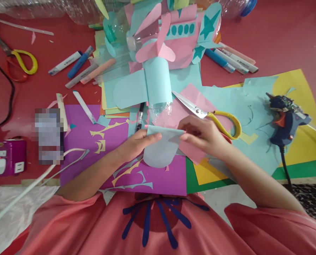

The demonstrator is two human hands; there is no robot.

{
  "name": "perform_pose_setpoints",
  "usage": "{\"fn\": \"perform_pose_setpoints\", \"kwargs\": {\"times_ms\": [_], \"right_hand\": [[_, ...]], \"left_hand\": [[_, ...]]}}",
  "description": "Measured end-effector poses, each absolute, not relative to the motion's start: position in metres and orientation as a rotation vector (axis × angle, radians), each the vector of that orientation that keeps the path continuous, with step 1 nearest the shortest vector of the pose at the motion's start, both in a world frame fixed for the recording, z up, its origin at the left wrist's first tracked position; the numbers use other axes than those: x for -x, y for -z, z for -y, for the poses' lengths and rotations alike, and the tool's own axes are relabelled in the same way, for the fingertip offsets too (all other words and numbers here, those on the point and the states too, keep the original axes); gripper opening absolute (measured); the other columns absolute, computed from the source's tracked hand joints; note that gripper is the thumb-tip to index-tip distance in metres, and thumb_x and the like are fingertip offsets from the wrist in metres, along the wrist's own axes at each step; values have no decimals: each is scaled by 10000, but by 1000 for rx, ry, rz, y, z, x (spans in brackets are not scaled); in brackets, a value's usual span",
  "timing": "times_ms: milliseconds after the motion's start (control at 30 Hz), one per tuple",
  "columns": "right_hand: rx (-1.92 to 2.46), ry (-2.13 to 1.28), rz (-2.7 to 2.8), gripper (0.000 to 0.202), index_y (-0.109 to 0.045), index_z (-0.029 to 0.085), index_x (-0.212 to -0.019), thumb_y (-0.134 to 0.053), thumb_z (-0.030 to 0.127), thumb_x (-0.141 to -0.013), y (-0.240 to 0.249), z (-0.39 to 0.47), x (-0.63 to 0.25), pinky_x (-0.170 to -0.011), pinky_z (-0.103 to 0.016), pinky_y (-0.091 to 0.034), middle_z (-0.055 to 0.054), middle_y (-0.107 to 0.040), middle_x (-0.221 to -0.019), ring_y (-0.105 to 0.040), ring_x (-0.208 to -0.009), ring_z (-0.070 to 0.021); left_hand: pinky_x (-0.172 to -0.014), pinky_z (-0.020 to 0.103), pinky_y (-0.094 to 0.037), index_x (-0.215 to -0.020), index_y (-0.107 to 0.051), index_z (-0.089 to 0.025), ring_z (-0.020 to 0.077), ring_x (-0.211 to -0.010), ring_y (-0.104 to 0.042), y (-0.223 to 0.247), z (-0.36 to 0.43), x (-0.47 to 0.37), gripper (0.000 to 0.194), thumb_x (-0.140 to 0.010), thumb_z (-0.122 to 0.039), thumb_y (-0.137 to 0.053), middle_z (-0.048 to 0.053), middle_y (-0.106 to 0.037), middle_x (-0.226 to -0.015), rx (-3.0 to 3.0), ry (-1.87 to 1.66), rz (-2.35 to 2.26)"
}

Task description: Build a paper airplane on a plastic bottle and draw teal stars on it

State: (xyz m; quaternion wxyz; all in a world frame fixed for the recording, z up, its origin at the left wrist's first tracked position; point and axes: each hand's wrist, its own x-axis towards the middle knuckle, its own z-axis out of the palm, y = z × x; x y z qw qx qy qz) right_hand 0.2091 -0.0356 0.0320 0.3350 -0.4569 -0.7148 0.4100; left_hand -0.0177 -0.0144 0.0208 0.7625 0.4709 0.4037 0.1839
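Note:
A pale blue paper piece with a rounded lower end and a folded top edge is held between my two hands. My left hand pinches its upper left, thumb lying on the paper. At the upper right corner, my right hand is closed with its fingertips on the fold, where a bit of pink shows. Just beyond stands a plastic bottle wrapped in light blue paper, with a pink paper propeller on top and a rounded blue wing at its left. Yellow-handled scissors lie beside my right hand.
A glue gun rests on blue and yellow sheets at the right. Purple paper with scraps lies at the left, near a phone and a purple power adapter. A pink bottle plane, markers and other scissors are farther back.

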Motion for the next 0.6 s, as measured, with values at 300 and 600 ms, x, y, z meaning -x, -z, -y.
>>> {"fn": "perform_pose_setpoints", "kwargs": {"times_ms": [300,600], "right_hand": [[2077,-267,990,346,-643,238,-574,-835,525,-546,-47,77,-310,-495,-368,-403,-55,-600,-515,-538,-460,-166],[2575,-12,878,555,-421,312,-310,-844,629,-479,-39,91,-367,-453,-350,-172,-55,-431,-358,-260,-382,-122]], "left_hand": [[-495,260,-474,-711,-635,-161,157,-544,-604,-21,6,22,476,-690,-631,-711,21,-641,-619,-913,-558,-1016],[-493,276,-468,-648,-575,-192,152,-520,-565,-15,3,26,498,-690,-681,-662,-12,-553,-540,-998,-749,-1051]]}}
